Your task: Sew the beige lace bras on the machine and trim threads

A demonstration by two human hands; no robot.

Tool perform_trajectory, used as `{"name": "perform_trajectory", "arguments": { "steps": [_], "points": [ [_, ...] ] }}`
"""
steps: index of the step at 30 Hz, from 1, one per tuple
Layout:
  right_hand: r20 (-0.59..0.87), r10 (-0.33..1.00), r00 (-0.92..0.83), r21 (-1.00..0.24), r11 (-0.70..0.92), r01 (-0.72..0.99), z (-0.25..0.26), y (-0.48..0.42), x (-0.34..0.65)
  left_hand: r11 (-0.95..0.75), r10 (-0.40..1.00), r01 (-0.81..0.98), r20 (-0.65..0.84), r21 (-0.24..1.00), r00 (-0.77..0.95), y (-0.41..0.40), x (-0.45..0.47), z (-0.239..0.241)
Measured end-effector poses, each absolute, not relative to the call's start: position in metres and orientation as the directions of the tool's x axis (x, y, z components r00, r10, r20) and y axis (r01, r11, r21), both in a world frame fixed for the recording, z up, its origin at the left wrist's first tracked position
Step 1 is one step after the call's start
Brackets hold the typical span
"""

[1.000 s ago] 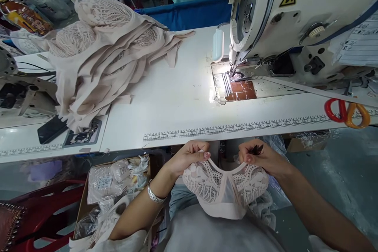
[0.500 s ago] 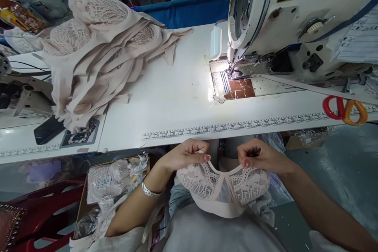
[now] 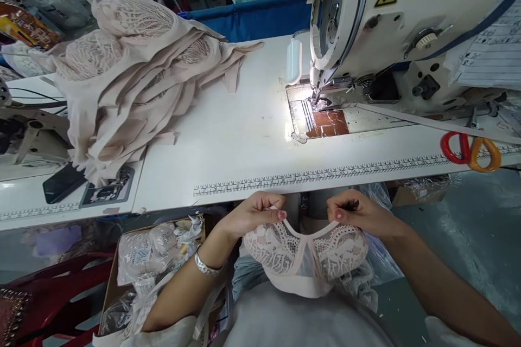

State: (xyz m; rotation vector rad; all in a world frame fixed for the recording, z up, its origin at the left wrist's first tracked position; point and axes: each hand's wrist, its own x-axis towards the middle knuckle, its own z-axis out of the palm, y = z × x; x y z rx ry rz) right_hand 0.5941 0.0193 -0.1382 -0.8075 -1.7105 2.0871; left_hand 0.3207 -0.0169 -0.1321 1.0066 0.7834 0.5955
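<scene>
Over my lap, just below the table's front edge, a pale pink lace bra [image 3: 306, 260] hangs between my hands. My left hand [image 3: 260, 212] pinches its upper edge on the left side. The same edge is pinched on the right by my right hand [image 3: 353, 211], with the fingers curled. Between them the bra's upper edge dips in a curve, and both lace cups face up. Beyond the table edge stands a white sewing machine [image 3: 391, 21], its lamp lighting the needle area [image 3: 316, 102]. The bra is apart from the machine.
A pile of pale pink bras [image 3: 138, 65] lies on the left of the white table [image 3: 228, 146]. Scissors [image 3: 470, 150] with red and orange handles rest at the right edge, near a ruler strip [image 3: 317, 174]. A box [image 3: 109, 293] with wrapped pieces stands below left.
The camera view has shifted slightly, so the table and machine sit a little further left. Both hands keep their grip on the bra, which has barely moved.
</scene>
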Motion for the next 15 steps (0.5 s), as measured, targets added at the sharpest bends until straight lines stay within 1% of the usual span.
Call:
{"name": "perform_trajectory", "arguments": {
  "steps": [4,10,12,15],
  "points": [
    [-0.194,0.62,-0.76,-0.969,-0.241,0.052,-0.137,0.0189,0.5947,0.409,0.756,-0.115,-0.266,0.905,0.598,-0.0166,0.3195,-0.1357],
    [-0.218,0.68,-0.7,-0.963,-0.265,0.042,-0.1405,0.0175,0.5952,0.393,0.796,-0.154,-0.252,0.906,0.55,-0.0195,0.3202,-0.139],
    [-0.21,0.682,-0.7,-0.957,-0.289,0.005,-0.141,0.0164,0.5949,0.407,0.807,-0.19,-0.255,0.893,0.533,-0.0214,0.3224,-0.1397],
    [-0.209,0.69,-0.693,-0.944,-0.327,-0.041,-0.1418,0.0142,0.5946,0.46,0.832,-0.279,-0.298,0.843,0.468,-0.0245,0.3267,-0.142]
  ]
}}
